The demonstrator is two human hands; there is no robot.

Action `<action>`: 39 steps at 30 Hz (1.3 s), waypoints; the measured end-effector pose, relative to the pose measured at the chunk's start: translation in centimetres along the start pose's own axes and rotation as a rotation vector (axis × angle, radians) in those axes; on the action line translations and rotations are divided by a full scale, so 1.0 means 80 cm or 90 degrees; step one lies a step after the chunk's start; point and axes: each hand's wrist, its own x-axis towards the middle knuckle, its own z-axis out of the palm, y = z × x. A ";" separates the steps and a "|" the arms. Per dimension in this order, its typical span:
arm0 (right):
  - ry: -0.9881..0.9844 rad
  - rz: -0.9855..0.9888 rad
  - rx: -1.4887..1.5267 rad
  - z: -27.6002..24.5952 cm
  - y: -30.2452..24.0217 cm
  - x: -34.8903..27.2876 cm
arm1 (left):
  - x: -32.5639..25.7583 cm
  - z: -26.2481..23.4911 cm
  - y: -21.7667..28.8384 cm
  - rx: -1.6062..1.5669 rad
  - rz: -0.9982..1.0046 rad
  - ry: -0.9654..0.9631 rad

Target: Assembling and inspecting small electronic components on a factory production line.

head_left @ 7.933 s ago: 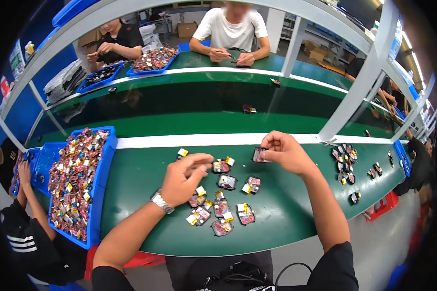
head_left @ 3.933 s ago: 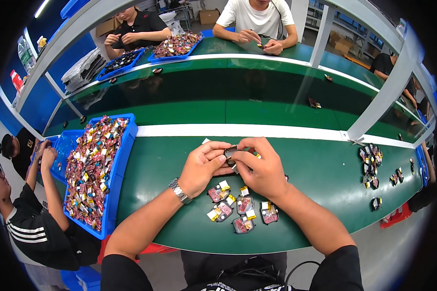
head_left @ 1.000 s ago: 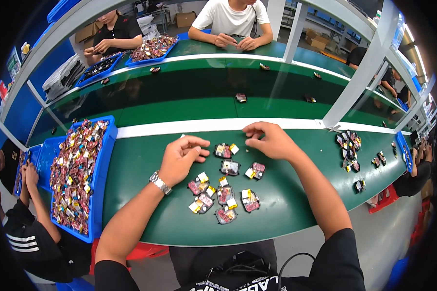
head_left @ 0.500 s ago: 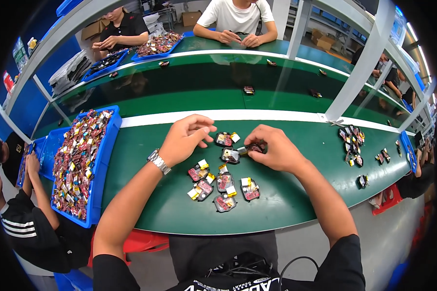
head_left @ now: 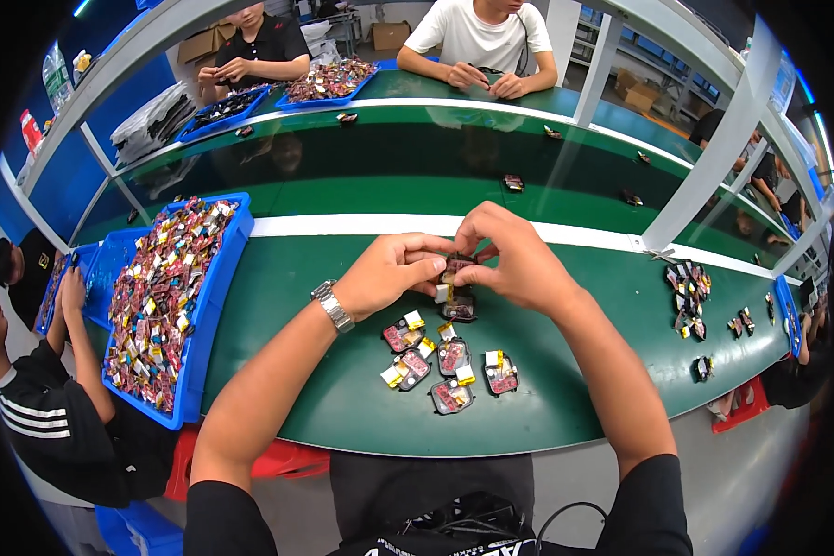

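My left hand [head_left: 380, 276], with a metal watch on its wrist, meets my right hand [head_left: 517, 258] over the green work surface. Between them is a small black casing with a red circuit board [head_left: 455, 267], pinched by the fingers of both hands; the fingertips partly cover it. A white battery with yellow tape [head_left: 443, 293] hangs at its lower edge. Just below lies another black casing [head_left: 459, 309], partly overlapped. Nearer to me are several similar casings with red boards and white-and-yellow batteries, among them one casing [head_left: 501, 373] at the right and one [head_left: 451, 397] at the front.
A blue tray [head_left: 195, 380] heaped with red boards and batteries stands at the left. More casings [head_left: 688, 296] lie at the right. Beyond the white rail [head_left: 361, 225], a green belt [head_left: 380, 190] carries scattered pieces. A grey post [head_left: 704, 157] rises at the right; people sit across and at the left.
My right hand has moved up and left, and my left hand has closed in to meet it at the casing. The view has shifted slightly, moving the surroundings rightward.
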 end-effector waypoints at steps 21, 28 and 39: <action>0.174 -0.174 -0.202 0.046 0.004 -0.023 | -0.003 0.001 -0.018 -0.236 0.010 0.078; 0.237 -0.167 -0.262 0.054 0.017 -0.018 | -0.004 0.008 -0.018 -0.229 -0.011 0.099; 0.245 -0.257 -0.405 0.052 0.029 -0.016 | -0.003 0.018 -0.020 -0.219 0.017 0.155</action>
